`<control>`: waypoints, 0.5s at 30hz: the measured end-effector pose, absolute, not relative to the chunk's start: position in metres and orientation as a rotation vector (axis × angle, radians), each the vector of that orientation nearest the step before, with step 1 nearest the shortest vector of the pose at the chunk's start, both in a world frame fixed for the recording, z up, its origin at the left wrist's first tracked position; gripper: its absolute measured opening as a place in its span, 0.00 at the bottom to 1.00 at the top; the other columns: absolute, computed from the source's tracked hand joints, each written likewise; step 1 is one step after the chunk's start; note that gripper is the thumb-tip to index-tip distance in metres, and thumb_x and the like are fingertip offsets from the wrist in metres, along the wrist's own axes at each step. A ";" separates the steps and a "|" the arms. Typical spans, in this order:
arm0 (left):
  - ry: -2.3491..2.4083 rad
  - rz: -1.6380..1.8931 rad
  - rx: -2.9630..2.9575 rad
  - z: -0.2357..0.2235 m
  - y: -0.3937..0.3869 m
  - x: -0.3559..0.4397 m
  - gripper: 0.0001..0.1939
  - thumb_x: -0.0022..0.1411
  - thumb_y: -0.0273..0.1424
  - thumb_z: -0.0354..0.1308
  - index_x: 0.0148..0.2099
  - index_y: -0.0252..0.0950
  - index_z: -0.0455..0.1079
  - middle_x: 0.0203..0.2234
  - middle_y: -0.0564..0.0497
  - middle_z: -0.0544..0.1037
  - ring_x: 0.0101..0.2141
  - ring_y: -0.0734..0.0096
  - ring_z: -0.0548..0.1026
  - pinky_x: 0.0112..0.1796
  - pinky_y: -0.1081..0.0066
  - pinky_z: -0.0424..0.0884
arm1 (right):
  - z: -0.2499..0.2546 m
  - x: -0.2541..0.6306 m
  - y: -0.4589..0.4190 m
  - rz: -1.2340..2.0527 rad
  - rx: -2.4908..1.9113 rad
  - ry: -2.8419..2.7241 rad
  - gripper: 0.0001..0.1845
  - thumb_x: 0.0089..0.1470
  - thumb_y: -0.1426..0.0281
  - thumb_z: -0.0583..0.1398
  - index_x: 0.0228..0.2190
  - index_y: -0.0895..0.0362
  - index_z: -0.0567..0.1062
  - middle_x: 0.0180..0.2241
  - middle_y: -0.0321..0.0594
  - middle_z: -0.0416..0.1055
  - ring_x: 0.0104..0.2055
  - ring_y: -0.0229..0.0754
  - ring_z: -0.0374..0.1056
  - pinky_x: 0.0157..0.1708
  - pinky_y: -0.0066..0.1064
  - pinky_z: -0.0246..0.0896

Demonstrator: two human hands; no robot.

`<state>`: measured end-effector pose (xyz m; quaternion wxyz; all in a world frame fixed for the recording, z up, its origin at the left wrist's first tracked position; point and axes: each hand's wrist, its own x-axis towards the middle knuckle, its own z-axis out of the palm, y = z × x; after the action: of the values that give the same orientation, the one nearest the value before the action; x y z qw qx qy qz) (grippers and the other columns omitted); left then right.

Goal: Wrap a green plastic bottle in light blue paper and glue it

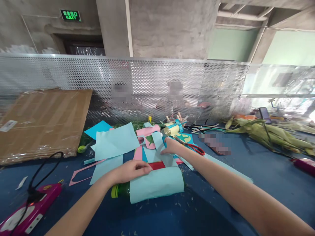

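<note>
A green plastic bottle with a yellow-green cap (115, 191) lies on its side on the blue table, wrapped in light blue paper (157, 184). Against its upper left edge, my left hand (134, 170) has its fingers curled onto the paper. Farther off, my right hand (171, 146) is closed at a light blue paper strip (158, 141) among the cut pieces; its fingertips are partly hidden. Red-handled scissors (197, 148) lie just beyond my right wrist. Between the hands shows a red piece (157, 165). A pink cutout with a green star (150, 141) lies close by.
Light blue sheets (115, 141) and a pink paper frame (85, 172) lie at left. Flattened cardboard (49, 121) leans against a perforated metal screen (152, 78). A magenta glue-gun-like or power device (31, 208) with a black cord sits front left. Dried husks (268, 134) lie at right.
</note>
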<state>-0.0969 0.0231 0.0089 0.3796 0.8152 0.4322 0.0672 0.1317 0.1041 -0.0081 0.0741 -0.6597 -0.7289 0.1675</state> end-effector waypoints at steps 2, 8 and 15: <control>1.102 0.158 2.080 0.010 0.024 -0.098 0.29 0.62 0.54 0.49 0.50 0.38 0.74 0.45 0.49 0.79 0.45 0.58 0.75 0.43 0.69 0.67 | -0.011 0.133 0.104 0.541 -1.994 -2.185 0.18 0.61 0.65 0.59 0.51 0.57 0.70 0.51 0.45 0.69 0.47 0.47 0.70 0.45 0.44 0.69; 1.161 0.159 2.074 0.015 0.023 -0.100 0.30 0.59 0.56 0.52 0.50 0.38 0.74 0.46 0.48 0.79 0.46 0.57 0.75 0.43 0.68 0.68 | -0.024 0.151 0.101 0.651 -1.906 -2.127 0.17 0.62 0.65 0.59 0.50 0.57 0.70 0.51 0.44 0.69 0.47 0.46 0.70 0.45 0.44 0.69; 1.218 0.258 1.962 0.015 0.028 -0.110 0.29 0.57 0.56 0.54 0.47 0.39 0.75 0.47 0.50 0.79 0.48 0.56 0.74 0.46 0.69 0.67 | -0.021 0.163 0.104 0.871 -1.655 -1.867 0.17 0.61 0.65 0.59 0.51 0.58 0.70 0.50 0.45 0.69 0.46 0.46 0.70 0.44 0.44 0.69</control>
<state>-0.1097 0.0283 0.0147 0.3979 0.7747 0.4809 0.1017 0.1633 0.1040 -0.0207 0.2466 -0.6069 -0.6846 0.3195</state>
